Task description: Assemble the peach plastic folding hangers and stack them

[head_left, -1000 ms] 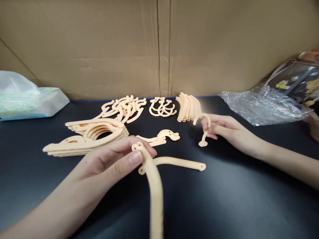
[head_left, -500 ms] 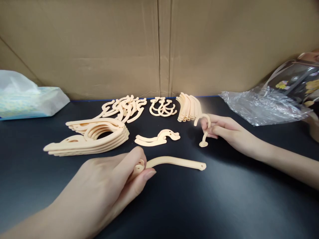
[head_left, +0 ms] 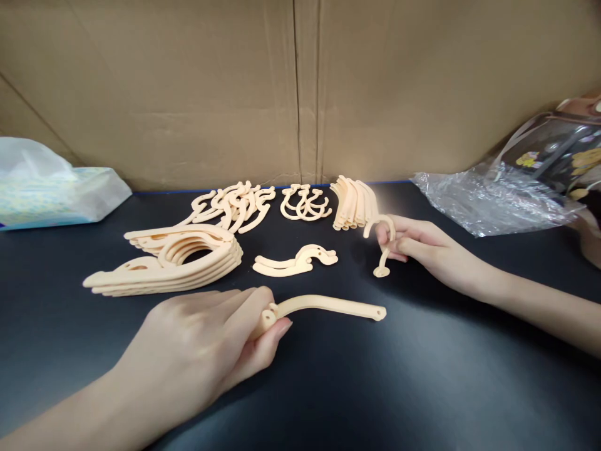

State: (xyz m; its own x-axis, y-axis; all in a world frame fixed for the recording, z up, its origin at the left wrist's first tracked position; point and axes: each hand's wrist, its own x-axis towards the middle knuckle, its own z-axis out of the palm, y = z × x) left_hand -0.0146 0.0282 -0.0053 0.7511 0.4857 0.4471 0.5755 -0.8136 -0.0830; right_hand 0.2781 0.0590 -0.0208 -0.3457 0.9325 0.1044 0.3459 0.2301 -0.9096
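My left hand [head_left: 201, 351] is closed around cream plastic hanger arms at the front of the table. One curved hanger arm [head_left: 328, 305] sticks out to the right, with a small hole at its tip. A round pierced end [head_left: 268, 317] shows between thumb and forefinger; the rest is hidden in the palm. On the right, my right hand [head_left: 417, 241] pinches a cream hanger hook [head_left: 390, 235], its curve upward and its round disc foot downward. Between the hands, farther back, lie two hanger arm pieces [head_left: 295, 260], one partly over the other.
A stack of folded hangers [head_left: 164, 272] lies at left. Behind are piles of arm pieces [head_left: 235, 203], loose hooks [head_left: 305, 203] and curved arms [head_left: 354, 203]. A tissue pack [head_left: 61, 194] stands far left; clear plastic wrap [head_left: 493, 200] and a transparent bag [head_left: 558, 150] are right. Cardboard [head_left: 188, 88] stands behind.
My left hand has turned slightly and shifted a little to the left, so the round pierced end shows more. My right hand still holds the hook in nearly the same place.
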